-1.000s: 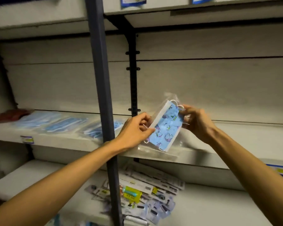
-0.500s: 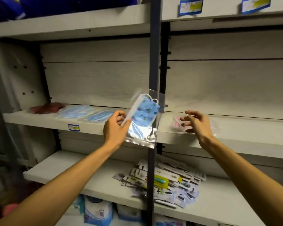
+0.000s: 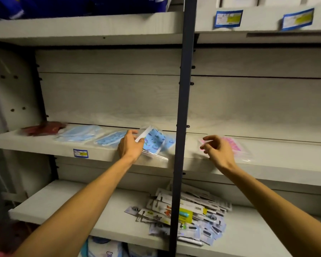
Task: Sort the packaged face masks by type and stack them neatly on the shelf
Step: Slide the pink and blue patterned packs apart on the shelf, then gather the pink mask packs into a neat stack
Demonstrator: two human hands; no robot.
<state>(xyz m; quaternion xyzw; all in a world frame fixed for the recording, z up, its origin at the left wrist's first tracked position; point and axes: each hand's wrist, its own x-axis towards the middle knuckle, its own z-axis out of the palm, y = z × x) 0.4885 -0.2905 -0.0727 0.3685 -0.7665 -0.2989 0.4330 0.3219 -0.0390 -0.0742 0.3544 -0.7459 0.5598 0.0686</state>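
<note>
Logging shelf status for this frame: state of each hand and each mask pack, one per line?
left hand: grips the printed blue mask pack
printed blue mask pack: tilted, low on the middle shelf
right hand: loosely curled, holds nothing
pink mask pack: lying flat on shelf
plain blue mask packs: lying flat
red pack: lying at far left end

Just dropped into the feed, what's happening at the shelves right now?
A person is sorting bagged face masks on the middle shelf. The left hand holds a blue patterned mask packet low over the shelf's front edge, beside the blue mask packets and a red packet lying to the left. The right hand is empty, fingers loosely curled, in front of a pink mask packet right of the dark post.
</note>
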